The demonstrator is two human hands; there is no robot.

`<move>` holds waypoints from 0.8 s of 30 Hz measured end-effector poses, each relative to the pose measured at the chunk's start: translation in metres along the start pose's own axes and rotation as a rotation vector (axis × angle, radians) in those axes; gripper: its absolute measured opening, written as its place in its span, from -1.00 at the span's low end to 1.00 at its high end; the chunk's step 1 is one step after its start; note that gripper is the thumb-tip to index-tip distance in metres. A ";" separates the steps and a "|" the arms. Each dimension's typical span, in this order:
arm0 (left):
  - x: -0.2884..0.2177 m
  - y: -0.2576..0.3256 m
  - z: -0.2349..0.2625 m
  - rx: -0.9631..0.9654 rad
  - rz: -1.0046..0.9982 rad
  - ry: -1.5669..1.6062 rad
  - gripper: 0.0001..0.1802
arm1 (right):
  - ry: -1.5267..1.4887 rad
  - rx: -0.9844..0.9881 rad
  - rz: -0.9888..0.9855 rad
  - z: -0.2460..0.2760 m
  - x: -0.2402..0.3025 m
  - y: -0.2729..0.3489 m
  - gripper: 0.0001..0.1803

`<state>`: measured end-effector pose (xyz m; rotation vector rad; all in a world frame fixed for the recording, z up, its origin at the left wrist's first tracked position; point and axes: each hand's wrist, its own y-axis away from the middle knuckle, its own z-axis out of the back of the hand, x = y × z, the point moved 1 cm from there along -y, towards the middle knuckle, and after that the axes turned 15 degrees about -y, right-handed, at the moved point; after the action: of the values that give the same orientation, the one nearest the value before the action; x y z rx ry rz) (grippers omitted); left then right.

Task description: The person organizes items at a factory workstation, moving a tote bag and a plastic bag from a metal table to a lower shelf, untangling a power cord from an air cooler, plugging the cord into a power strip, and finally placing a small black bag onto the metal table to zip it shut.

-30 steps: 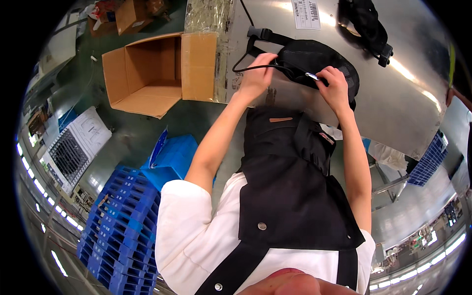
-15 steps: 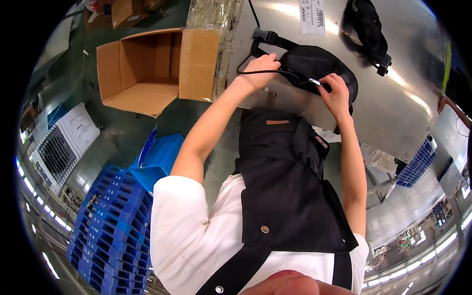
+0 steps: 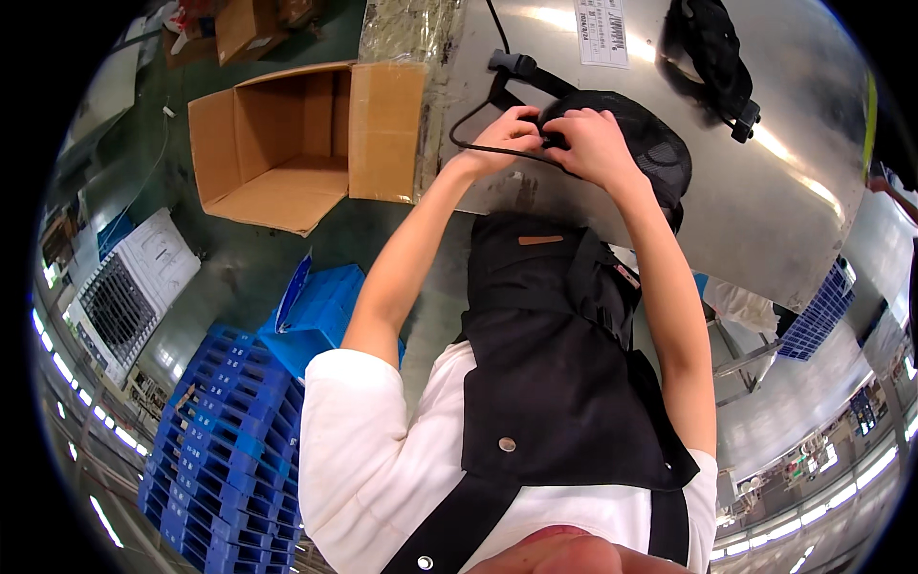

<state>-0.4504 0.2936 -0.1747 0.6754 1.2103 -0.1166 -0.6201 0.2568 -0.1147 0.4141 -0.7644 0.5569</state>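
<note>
A black mesh pouch (image 3: 660,153) with a strap and a plastic buckle (image 3: 513,65) lies at the near edge of the metal table. Both my hands meet at its left end. My left hand (image 3: 505,142) is closed, its fingertips pinching the black material there. My right hand (image 3: 595,145) is closed beside it, fingers bent down to the same spot; the fingertips are partly hidden. A thin black cable (image 3: 497,148) loops around the left hand and runs under the right hand, where its end is out of sight.
The metal table (image 3: 765,220) carries a second black strapped item (image 3: 712,57) and a white printed label (image 3: 602,33). An open cardboard box (image 3: 277,182) stands left of the table. Stacked blue pallets (image 3: 225,440) and a blue bin (image 3: 325,301) are at lower left.
My right hand has moved left from the pouch's near right side to join my left hand. The cable's silver plug, visible in the right fingers before, is now hidden.
</note>
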 end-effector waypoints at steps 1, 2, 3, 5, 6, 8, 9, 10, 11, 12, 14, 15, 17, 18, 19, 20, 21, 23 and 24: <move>-0.001 0.006 -0.003 -0.014 0.052 0.143 -0.78 | -0.004 0.042 0.032 -0.001 0.004 -0.002 -0.82; 0.000 0.009 -0.008 -0.052 0.078 0.231 -0.78 | -0.008 0.084 0.064 0.001 0.009 -0.006 -0.81; 0.001 0.011 -0.007 -0.054 0.045 0.218 -0.79 | -0.012 0.128 0.096 0.003 0.012 -0.009 -0.81; -0.009 0.019 0.001 -0.085 0.054 0.377 -0.81 | -0.048 0.055 0.179 0.008 0.019 -0.009 -0.85; -0.018 0.022 0.004 -0.110 0.093 0.546 -0.80 | -0.069 0.047 0.178 0.012 0.021 -0.007 -0.85; -0.016 0.019 0.010 -0.084 0.008 0.464 -0.81 | -0.112 0.009 0.166 0.017 0.017 -0.007 -0.88; -0.016 0.017 0.011 -0.072 -0.032 0.421 -0.80 | -0.148 0.035 0.089 0.019 0.015 -0.009 -0.88; -0.018 0.015 0.008 -0.080 -0.025 0.464 -0.74 | -0.161 0.050 0.077 0.019 0.012 -0.010 -0.88; -0.015 0.011 0.002 -0.161 -0.090 0.482 -0.67 | -0.174 0.069 0.073 0.014 0.010 -0.013 -0.87; -0.011 0.008 -0.001 -0.222 -0.091 0.264 -0.65 | -0.165 0.090 0.102 0.012 0.011 -0.019 -0.87; -0.010 0.005 -0.004 -0.326 -0.052 -0.050 -0.73 | -0.152 0.131 0.125 0.008 0.008 -0.029 -0.85; -0.005 0.004 -0.003 -0.363 -0.107 -0.128 -0.74 | -0.123 0.178 0.131 0.005 0.005 -0.036 -0.84; 0.009 -0.002 -0.001 -0.432 -0.216 -0.276 -0.77 | -0.137 0.273 0.130 -0.006 -0.004 -0.049 -0.85; 0.017 -0.003 -0.001 -0.447 -0.228 -0.308 -0.79 | -0.111 0.340 0.143 -0.011 -0.006 -0.054 -0.88; 0.018 -0.002 0.000 -0.460 -0.224 -0.382 -0.79 | -0.078 0.378 0.190 -0.014 -0.005 -0.057 -0.89; 0.019 -0.001 0.003 -0.472 -0.218 -0.457 -0.79 | -0.046 0.416 0.239 -0.017 -0.003 -0.061 -0.90; 0.019 -0.001 0.005 -0.482 -0.211 -0.532 -0.78 | -0.013 0.454 0.289 -0.018 -0.001 -0.065 -0.91; 0.022 -0.002 0.009 -0.529 -0.222 -0.599 -0.80 | 0.087 0.548 0.329 -0.018 0.011 -0.070 -0.92; 0.023 -0.003 0.013 -0.563 -0.224 -0.689 -0.81 | 0.086 0.553 0.381 -0.019 0.010 -0.072 -0.91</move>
<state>-0.4327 0.2906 -0.1943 -0.0155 0.5953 -0.1690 -0.5609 0.2137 -0.1305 0.7551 -0.6000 1.1466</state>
